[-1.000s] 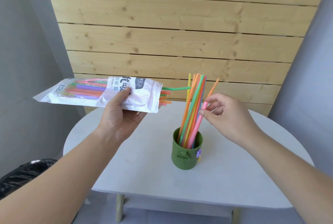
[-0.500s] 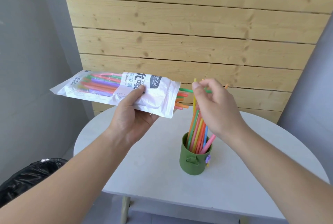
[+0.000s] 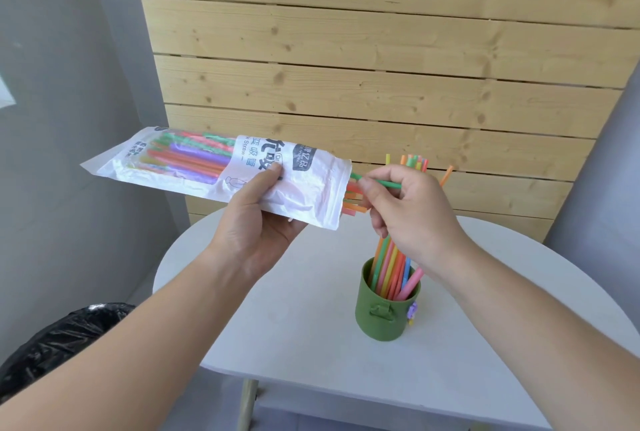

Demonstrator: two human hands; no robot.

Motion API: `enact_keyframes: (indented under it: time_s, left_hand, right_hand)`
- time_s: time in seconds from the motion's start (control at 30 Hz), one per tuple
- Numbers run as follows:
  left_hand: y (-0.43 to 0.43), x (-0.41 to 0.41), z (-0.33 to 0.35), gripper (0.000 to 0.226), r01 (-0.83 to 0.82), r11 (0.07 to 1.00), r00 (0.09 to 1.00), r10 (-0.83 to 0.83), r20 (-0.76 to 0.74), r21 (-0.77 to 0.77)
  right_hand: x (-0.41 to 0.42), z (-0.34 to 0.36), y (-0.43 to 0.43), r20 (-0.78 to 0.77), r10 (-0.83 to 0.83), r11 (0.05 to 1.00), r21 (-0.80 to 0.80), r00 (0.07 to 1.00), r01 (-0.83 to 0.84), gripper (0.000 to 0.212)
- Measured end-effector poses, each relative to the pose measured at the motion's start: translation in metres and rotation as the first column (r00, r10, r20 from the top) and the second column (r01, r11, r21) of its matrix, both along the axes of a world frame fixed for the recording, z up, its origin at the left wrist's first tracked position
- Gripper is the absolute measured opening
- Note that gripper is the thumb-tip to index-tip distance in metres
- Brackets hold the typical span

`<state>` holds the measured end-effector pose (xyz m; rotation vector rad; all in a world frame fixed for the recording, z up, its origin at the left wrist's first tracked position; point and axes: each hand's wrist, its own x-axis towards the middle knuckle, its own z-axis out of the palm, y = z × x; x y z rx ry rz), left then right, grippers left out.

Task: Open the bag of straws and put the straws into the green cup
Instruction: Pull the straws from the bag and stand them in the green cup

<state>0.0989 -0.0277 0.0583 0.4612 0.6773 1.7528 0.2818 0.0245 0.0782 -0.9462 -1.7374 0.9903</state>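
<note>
The left hand (image 3: 258, 222) grips a crinkled white plastic bag of straws (image 3: 221, 174) from below, thumb pressed on its printed label, holding it nearly level above the worktop (image 3: 294, 344), while the right hand (image 3: 412, 216) pinches a thin green straw (image 3: 388, 183) sticking out of the bag's open end. Through the bag's clear window show orange, purple, green and pink straws, with short orange ends poking from the mouth. Below the right hand, a dark green cup (image 3: 384, 316) stands on the round pale worktop, holding many upright coloured straws (image 3: 391, 268).

Our left hand (image 3: 258, 222) holds the bag (image 3: 221, 176) left of and above the cup (image 3: 386, 313) on the table (image 3: 311, 344); straws (image 3: 391, 268) stand in it (bin (image 3: 59, 340) lower left).
</note>
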Motion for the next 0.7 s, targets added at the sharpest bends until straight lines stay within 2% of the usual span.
enact_keyframes:
  time_s: [0.1, 0.2, 0.27, 0.37, 0.5, 0.63, 0.7]
  left_hand:
    - [0.001, -0.006, 0.001, 0.011, -0.039, 0.999, 0.999, 0.039, 0.036, -0.001]
    - [0.001, -0.007, -0.001, 0.011, -0.036, 0.999, 0.998, 0.035, 0.046, 0.002]
    - [0.001, -0.003, -0.002, 0.010, -0.014, 1.000, 0.999, 0.015, 0.045, -0.007]
    - [0.001, 0.004, -0.001, 0.013, 0.013, 1.000, 0.999, -0.013, 0.034, -0.010]
    - [0.000, 0.002, 0.000, 0.011, -0.010, 1.000, 1.000, 0.010, 0.010, -0.022]
    - [0.000, -0.002, 0.000, 0.012, -0.026, 0.999, 0.999, 0.027, 0.034, -0.033]
    - [0.000, 0.001, 0.000, 0.013, -0.014, 1.000, 1.000, 0.015, 0.013, -0.028]
  right_hand:
    - [0.010, 0.006, 0.005, -0.076, -0.062, 0.997, -0.045, 0.995, 0.058, 0.012]
    - [0.014, 0.007, 0.007, -0.207, -0.066, 0.985, -0.172, 0.976, 0.031, 0.015]
    - [0.013, 0.004, 0.006, -0.179, -0.040, 0.980, -0.197, 0.983, 0.004, 0.022]
    - [0.011, 0.001, 0.003, -0.130, 0.001, 0.984, -0.176, 0.992, -0.024, 0.013]
    - [0.016, 0.004, 0.007, -0.188, -0.006, 0.975, -0.220, 0.982, -0.036, 0.008]
    - [0.019, 0.006, 0.007, -0.264, -0.018, 0.944, -0.321, 0.964, -0.070, 0.018]
    - [0.016, 0.005, 0.003, -0.250, 0.009, 0.935, -0.342, 0.968, -0.097, 0.031]
